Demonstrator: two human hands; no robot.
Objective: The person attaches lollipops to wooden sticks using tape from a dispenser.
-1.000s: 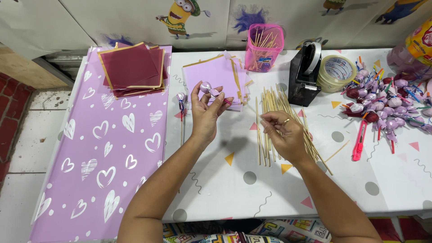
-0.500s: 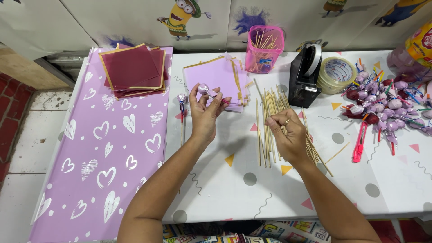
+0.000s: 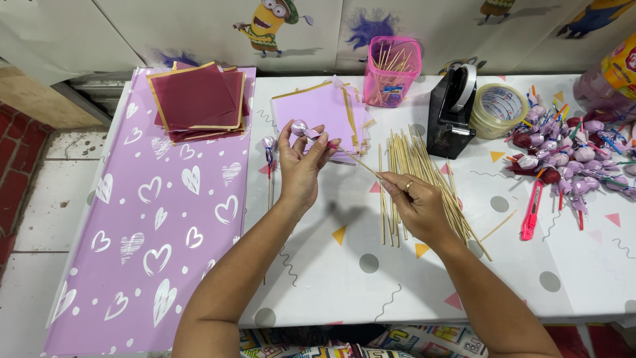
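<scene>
Frame left: heart-print paper (image 3: 152, 219) overhangs table edge. Centre: left hand (image 3: 301, 166) pinches wrapped candy (image 3: 299, 127) at fingertips. Right hand (image 3: 417, 202) pinches wooden skewer (image 3: 358, 161), tip twd candy. Skewer pile (image 3: 414, 166) beneath; bare tabletop (image 3: 344, 272) below hands, lower centre.

A black tape dispenser (image 3: 452, 113) is parked next to a tape roll (image 3: 498, 110). Maroon sheets (image 3: 199, 101) are stacked on heart-print purple wrap (image 3: 152, 225), and a pink cutter (image 3: 530, 211) is left lying flat.
</scene>
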